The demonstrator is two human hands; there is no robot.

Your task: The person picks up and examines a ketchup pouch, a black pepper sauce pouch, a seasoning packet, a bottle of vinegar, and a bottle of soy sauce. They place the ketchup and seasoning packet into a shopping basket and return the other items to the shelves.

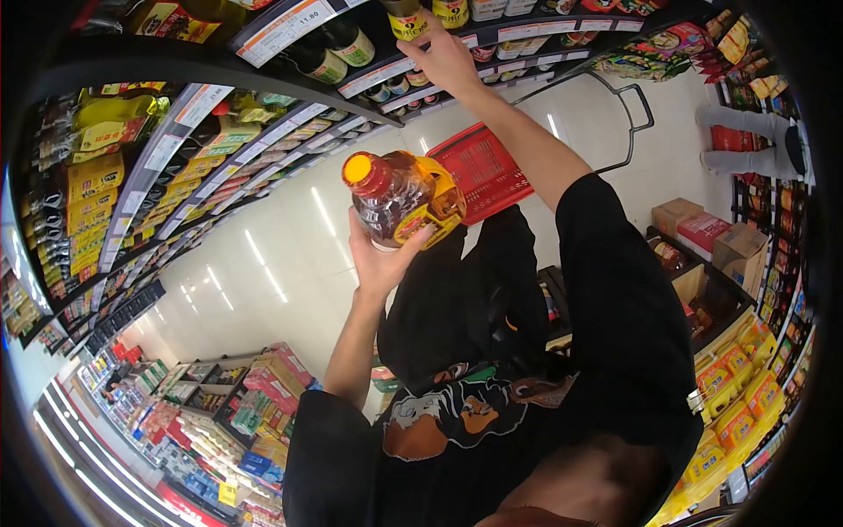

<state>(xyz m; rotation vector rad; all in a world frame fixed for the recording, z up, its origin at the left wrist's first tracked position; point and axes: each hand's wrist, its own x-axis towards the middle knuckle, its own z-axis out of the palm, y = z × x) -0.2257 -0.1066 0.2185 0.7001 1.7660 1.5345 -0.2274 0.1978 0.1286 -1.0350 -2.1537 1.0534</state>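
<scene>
My left hand [386,259] is closed around a large clear bottle [399,198] of dark amber liquid. It has a red collar, a yellow cap top and a yellow label, and is held tilted at chest height. Up at the shelf, my right hand [443,54] has its fingers and thumb around a yellow-labelled bottle [407,24], whose top lies outside the view. Another yellow-labelled bottle [450,12] stands right beside it. Dark bottles with green-and-white labels [353,48] stand further left on the shelf.
A red shopping basket [481,167] with a black handle frame [634,114] is below my right arm. Shelves with price tags [285,31] run along the left. Cardboard boxes [736,255] and yellow packs [738,386] are stacked on the right. Another person's legs [746,140] show at the upper right.
</scene>
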